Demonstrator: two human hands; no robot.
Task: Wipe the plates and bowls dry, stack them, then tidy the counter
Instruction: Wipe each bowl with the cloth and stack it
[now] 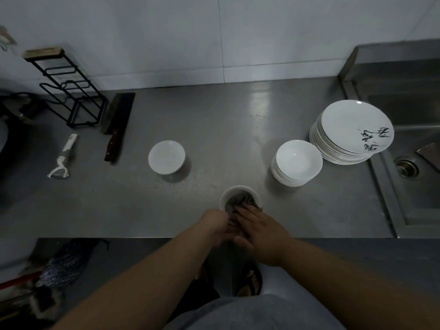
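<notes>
A white bowl [227,195] is held tilted above the front edge of the steel counter [214,129], with a dark grey cloth [240,201] stuffed inside it. My left hand [215,226] grips the bowl's near rim from the left. My right hand [258,228] presses the cloth into the bowl, fingers curled on the fabric. A single white bowl [166,157] stands alone left of centre. To the right are a stack of white bowls [297,161] and a taller stack of white plates [352,131] with black brush marks on the top one.
A cleaver [117,125], a white peeler [63,158] and a black wire rack [69,89] lie at the left. A steel sink [409,148] with a drain is at the right. A mop head [64,263] sits on the floor at lower left.
</notes>
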